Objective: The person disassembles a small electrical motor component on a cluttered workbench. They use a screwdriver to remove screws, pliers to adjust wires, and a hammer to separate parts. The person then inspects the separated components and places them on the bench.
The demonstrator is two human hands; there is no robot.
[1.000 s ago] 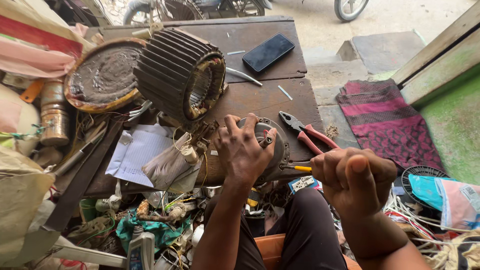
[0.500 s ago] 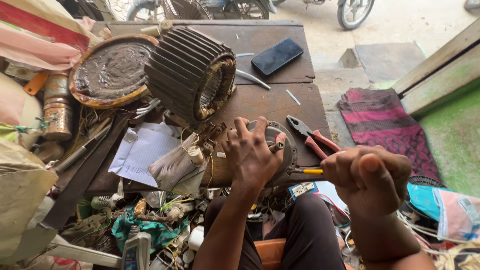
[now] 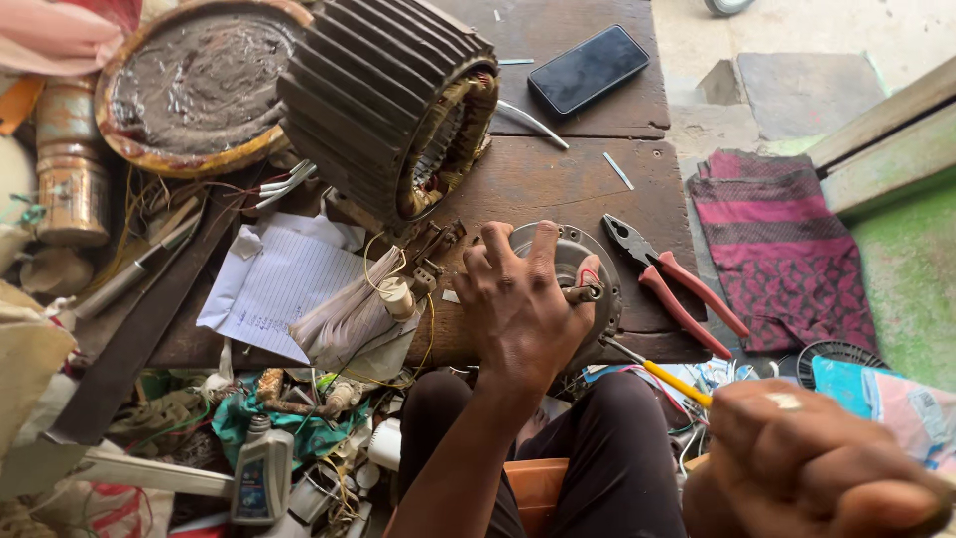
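L hand [image 3: 523, 299] grips round grey metal motor end cover [image 3: 583, 279] at wooden desk [image 3: 558, 179] front edge; R hand [image 3: 807, 468] clenched on yellow-handled screwdriver [image 3: 662, 374]. Risk: tip slips, cover drops off edge.

The left hand [image 3: 523, 304] reaches forward from the bottom middle of the view, its bare forearm rising at a slant from the lap. The back of the hand faces up, the wrist nearly straight. Its fingers [image 3: 543, 244] are spread and curled downward, fingertips pressing over what lies beneath, the thumb out to the right side with its nail showing. The right hand [image 3: 812, 453] sits low at the bottom right, very near the camera and somewhat blurred. It is closed into a fist, knuckles upward, the grip wrapped tight with fingers folded under. The two hands are well apart.
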